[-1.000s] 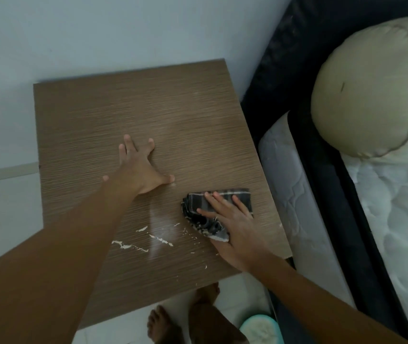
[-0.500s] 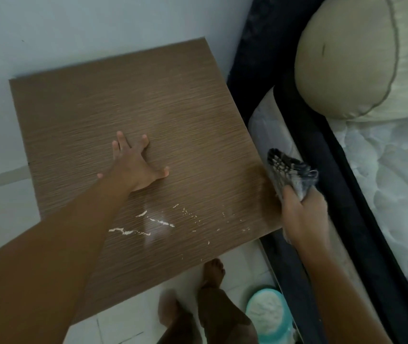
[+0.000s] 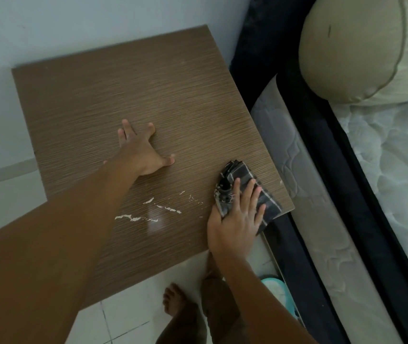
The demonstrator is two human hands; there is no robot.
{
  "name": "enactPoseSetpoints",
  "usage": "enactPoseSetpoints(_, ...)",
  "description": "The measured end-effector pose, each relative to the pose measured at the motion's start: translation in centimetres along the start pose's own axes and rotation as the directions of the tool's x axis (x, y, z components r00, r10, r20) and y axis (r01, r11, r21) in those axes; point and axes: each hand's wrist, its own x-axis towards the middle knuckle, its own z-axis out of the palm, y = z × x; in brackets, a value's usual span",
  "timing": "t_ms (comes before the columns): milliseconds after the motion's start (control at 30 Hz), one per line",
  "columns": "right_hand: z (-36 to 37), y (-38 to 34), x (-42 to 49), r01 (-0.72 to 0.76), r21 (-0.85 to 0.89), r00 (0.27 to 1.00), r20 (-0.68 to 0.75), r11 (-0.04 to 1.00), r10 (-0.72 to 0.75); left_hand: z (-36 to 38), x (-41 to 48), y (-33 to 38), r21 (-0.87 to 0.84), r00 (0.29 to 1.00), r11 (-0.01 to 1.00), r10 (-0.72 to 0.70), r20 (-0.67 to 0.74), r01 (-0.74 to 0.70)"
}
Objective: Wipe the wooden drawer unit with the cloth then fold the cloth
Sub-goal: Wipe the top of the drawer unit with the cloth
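The brown wooden drawer unit (image 3: 128, 90) fills the middle of the view, seen from above. My left hand (image 3: 139, 151) lies flat on its top with fingers spread, holding nothing. A dark checked cloth (image 3: 237, 175), bunched up, sits at the top's front right corner and partly hangs over the edge. My right hand (image 3: 237, 217) presses down on the cloth, fingers spread over it. Pale flakes and scratch marks (image 3: 148, 212) show on the wood between my two hands.
A bed (image 3: 384, 170) with a quilted mattress and a dark frame runs along the unit's right side, with a beige bolster pillow (image 3: 351, 45) on it. A light wall is behind. My bare feet (image 3: 175, 299) stand on white tiles beside a teal object (image 3: 276, 289).
My right hand held the cloth lifted off the unit's right edge half a second ago; now it presses the cloth onto the front right corner. My left hand has stayed put.
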Motion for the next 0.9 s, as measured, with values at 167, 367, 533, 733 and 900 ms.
enactPoseSetpoints(167,1.7,-2.8,-2.2,0.004,-0.024,0.999,0.040,1.000,-0.003,-0.8,-0.9,0.4,0.033,0.999,0.999,0.024,0.034,-0.025)
enactPoseSetpoints(367,2.9,-6.2,-4.7,0.080,0.033,0.991,0.101,0.996,-0.083,-1.7,-0.9,-0.1,0.074,0.995,0.996,0.044,0.092,-0.051)
enactPoseSetpoints(533,3.5,-8.4,-6.5,0.162,0.121,0.966,0.182,0.979,-0.182,-2.8,-0.5,-0.9,0.088,0.985,0.993,0.058,0.162,-0.073)
enactPoseSetpoints(733,-2.1,-9.3,-4.1,0.000,0.305,0.888,0.438,0.952,-0.140,-3.6,-0.2,-1.4,0.140,0.979,0.986,0.067,0.190,-0.094)
enactPoseSetpoints(900,-9.4,-8.3,1.9,-0.210,0.485,0.882,0.468,0.849,-0.049,-3.3,-0.5,-1.6,0.167,0.987,0.980,0.085,0.139,-0.108)
